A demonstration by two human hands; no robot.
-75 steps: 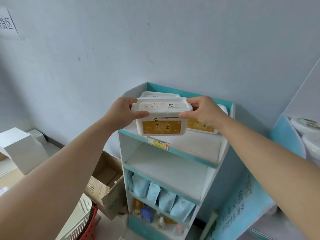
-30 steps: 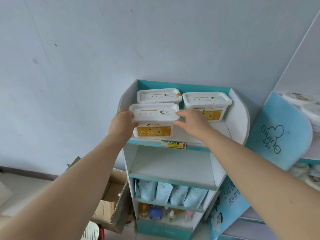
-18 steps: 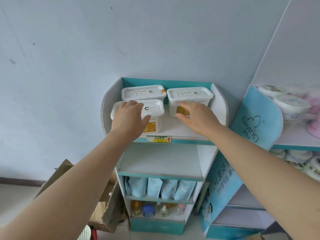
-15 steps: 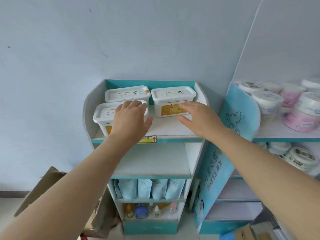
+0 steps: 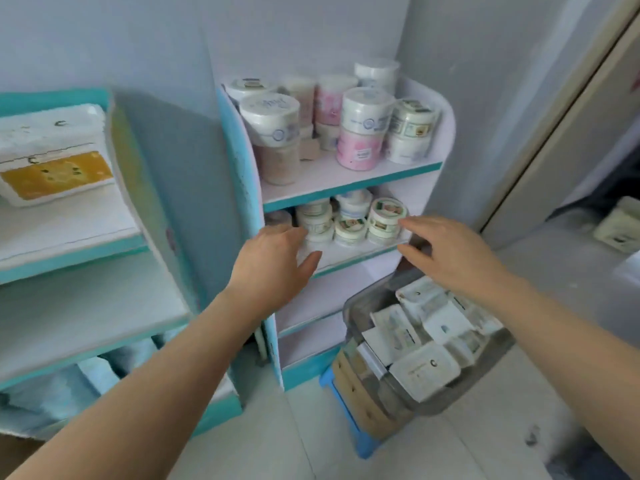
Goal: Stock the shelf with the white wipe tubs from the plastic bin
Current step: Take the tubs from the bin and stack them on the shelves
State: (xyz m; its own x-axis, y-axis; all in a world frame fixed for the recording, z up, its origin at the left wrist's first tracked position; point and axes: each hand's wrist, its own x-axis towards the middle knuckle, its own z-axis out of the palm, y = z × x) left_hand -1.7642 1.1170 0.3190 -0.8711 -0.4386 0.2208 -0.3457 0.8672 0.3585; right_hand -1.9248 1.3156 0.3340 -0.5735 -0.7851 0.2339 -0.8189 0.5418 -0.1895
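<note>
A clear plastic bin (image 5: 360, 306) at the lower right holds several white wipe tubs (image 5: 425, 373). One white tub with a yellow label (image 5: 52, 154) stands on the top board of the teal-edged shelf (image 5: 69, 254) at the far left. My left hand (image 5: 273, 261) is spread and empty in front of the middle shelf unit. My right hand (image 5: 450, 251) hovers open and empty just above the bin's far rim. The whole view is blurred by motion.
A second shelf unit (image 5: 346, 181) in the middle carries several round jars (image 5: 363, 123) on two boards. The bin rests on a cardboard box (image 5: 363, 407) over a blue stool (image 5: 356, 441). A door frame (image 5: 554, 116) stands on the right. Tiled floor lies below.
Both hands have let go of the tub on the top shelf board and swung right and down to the bin. The view has turned right with them.
</note>
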